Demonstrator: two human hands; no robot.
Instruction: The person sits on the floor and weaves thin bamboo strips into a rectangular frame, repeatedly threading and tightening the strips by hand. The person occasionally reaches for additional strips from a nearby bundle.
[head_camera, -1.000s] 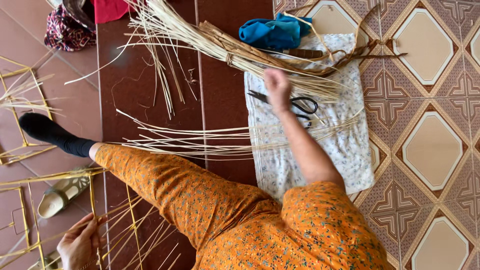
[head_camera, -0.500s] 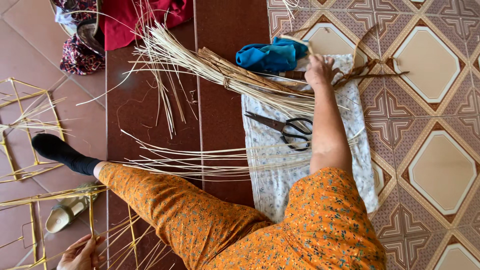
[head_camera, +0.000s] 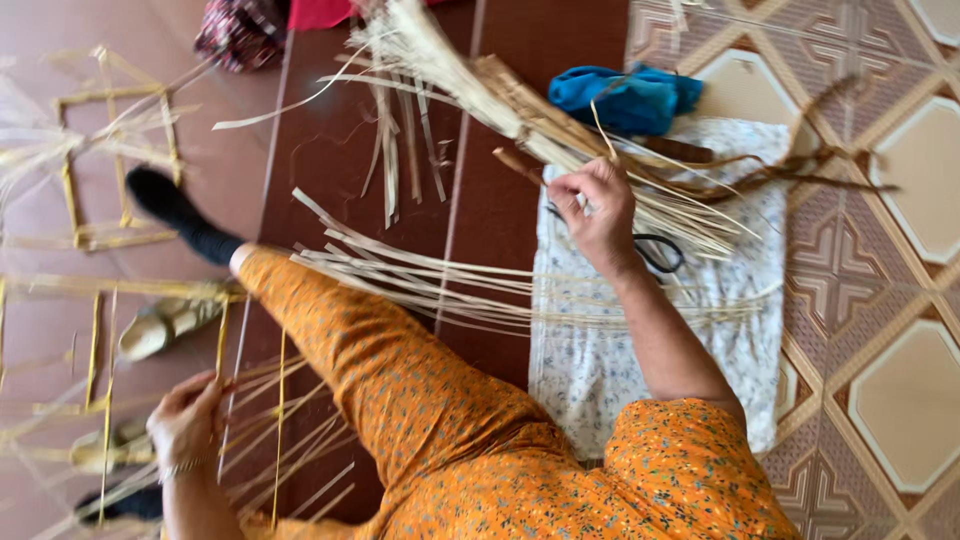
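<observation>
Straw half sorted, frames begun

Straw bundle (head_camera: 520, 110) lies on the floor past the cloth (head_camera: 600, 350); our right hand (head_camera: 597, 205) is closed on a few strands pulled from it. Our left hand (head_camera: 187, 420) grips thin strips (head_camera: 280, 430) by our knee. We judge the work midway: some square frames (head_camera: 110, 160) stand made, loose strips (head_camera: 420, 280) cut, most of the bundle untouched. Scissors (head_camera: 660, 252) wait beside the wrist.
</observation>
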